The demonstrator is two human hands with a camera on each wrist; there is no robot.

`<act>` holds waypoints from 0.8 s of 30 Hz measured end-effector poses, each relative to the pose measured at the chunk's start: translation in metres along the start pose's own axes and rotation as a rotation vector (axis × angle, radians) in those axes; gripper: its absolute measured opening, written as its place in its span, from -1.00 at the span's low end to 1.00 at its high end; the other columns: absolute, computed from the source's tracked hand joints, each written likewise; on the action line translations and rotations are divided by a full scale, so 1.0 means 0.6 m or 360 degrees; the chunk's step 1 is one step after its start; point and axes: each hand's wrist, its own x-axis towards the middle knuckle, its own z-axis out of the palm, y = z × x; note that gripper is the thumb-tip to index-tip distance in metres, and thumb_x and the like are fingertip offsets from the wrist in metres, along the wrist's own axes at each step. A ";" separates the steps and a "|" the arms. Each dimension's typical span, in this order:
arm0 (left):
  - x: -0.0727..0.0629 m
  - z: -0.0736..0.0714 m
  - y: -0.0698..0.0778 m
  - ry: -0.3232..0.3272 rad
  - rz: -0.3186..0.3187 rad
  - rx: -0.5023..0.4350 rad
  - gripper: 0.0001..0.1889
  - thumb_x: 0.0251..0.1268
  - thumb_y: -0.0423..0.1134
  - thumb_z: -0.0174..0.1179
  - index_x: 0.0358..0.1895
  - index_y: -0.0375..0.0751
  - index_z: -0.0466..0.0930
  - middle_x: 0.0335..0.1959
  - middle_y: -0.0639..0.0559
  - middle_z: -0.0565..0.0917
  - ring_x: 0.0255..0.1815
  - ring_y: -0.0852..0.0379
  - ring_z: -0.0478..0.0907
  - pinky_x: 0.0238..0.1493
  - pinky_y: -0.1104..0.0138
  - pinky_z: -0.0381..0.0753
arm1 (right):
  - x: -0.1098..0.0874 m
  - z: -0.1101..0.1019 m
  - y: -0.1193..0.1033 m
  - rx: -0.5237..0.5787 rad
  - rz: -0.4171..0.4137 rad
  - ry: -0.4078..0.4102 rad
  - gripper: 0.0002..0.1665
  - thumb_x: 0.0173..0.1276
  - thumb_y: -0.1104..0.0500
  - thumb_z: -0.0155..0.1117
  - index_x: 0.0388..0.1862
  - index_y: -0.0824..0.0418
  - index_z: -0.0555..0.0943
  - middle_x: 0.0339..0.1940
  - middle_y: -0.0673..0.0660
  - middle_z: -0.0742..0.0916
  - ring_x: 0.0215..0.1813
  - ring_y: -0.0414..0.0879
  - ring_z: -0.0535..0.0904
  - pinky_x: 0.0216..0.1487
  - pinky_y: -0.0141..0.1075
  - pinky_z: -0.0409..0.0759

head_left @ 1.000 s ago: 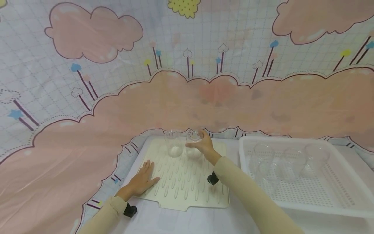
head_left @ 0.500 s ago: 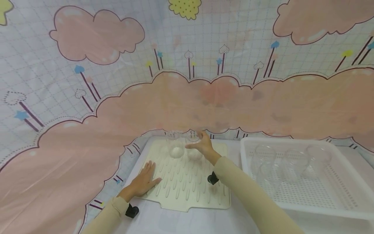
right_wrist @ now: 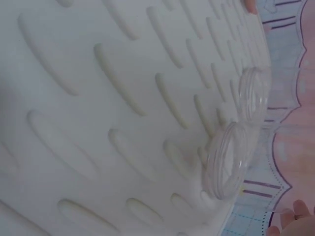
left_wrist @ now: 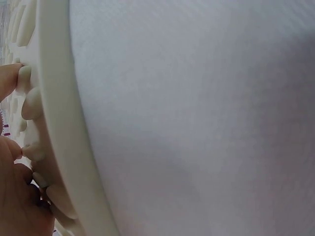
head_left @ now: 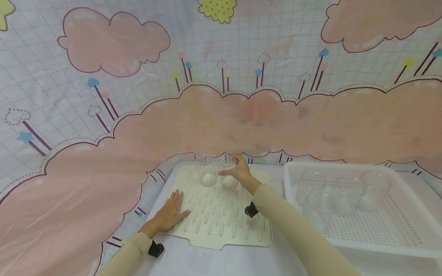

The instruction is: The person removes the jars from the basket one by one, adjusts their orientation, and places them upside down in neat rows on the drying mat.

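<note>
My right hand (head_left: 241, 173) grips the upper part of a clear drinking glass (head_left: 229, 181), which stands upright at the back of a cream ribbed drying mat (head_left: 214, 234). Close on its left is a second clear glass (head_left: 208, 176), also upright. In the right wrist view, the thick round base of the held glass (right_wrist: 226, 162) meets the mat, and the other glass (right_wrist: 253, 96) is beside it. My left hand (head_left: 169, 214) lies flat on the left part of the mat, fingers spread. The left wrist view catches only some fingers (left_wrist: 19, 196) over the mat's edge.
To the right, a white perforated plastic basket (head_left: 380, 248) holds several clear glasses (head_left: 347, 195). A white cloth (head_left: 248, 262) covers the table. Behind it hangs a patterned curtain (head_left: 221, 122) with pink clouds, close to the mat's back edge.
My right hand has shifted its glass slightly left, nearer the second glass. The left hand keeps its place on the mat. The head view has moved a little.
</note>
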 end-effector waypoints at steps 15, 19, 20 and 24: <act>-0.004 -0.008 0.005 -0.0017 0.0007 0.0029 -0.08 0.51 0.16 0.00 0.53 -0.56 -0.12 0.56 -0.46 -0.15 0.57 -0.36 -0.24 0.51 -0.16 -0.14 | -0.013 -0.030 -0.027 0.0257 -0.0072 -0.0035 0.17 0.06 0.24 0.64 0.57 0.24 0.16 0.53 0.22 0.34 0.54 0.17 0.16 0.46 0.03 0.25; -0.004 -0.009 0.006 -0.0024 0.0008 0.0016 -0.09 0.52 0.16 0.00 0.53 -0.56 -0.12 0.56 -0.46 -0.15 0.57 -0.37 -0.24 0.51 -0.16 -0.15 | -0.023 -0.042 -0.045 0.0291 -0.0096 -0.0101 0.16 0.07 0.25 0.62 0.58 0.24 0.16 0.54 0.23 0.33 0.56 0.13 0.14 0.49 0.03 0.20; -0.003 -0.009 0.006 -0.0024 0.0009 0.0013 -0.09 0.52 0.16 -0.01 0.52 -0.56 -0.12 0.56 -0.47 -0.15 0.57 -0.37 -0.24 0.51 -0.16 -0.14 | -0.025 -0.046 -0.050 0.0299 -0.0104 -0.0118 0.15 0.08 0.26 0.62 0.57 0.24 0.16 0.54 0.24 0.33 0.56 0.14 0.14 0.49 0.03 0.20; -0.002 -0.010 0.006 -0.0018 0.0016 0.0015 -0.08 0.52 0.16 -0.02 0.52 -0.56 -0.12 0.55 -0.48 -0.15 0.56 -0.38 -0.24 0.50 -0.18 -0.13 | -0.032 -0.062 -0.070 0.0352 -0.0134 -0.0168 0.12 0.09 0.31 0.59 0.56 0.24 0.17 0.52 0.24 0.35 0.56 0.13 0.13 0.49 0.00 0.21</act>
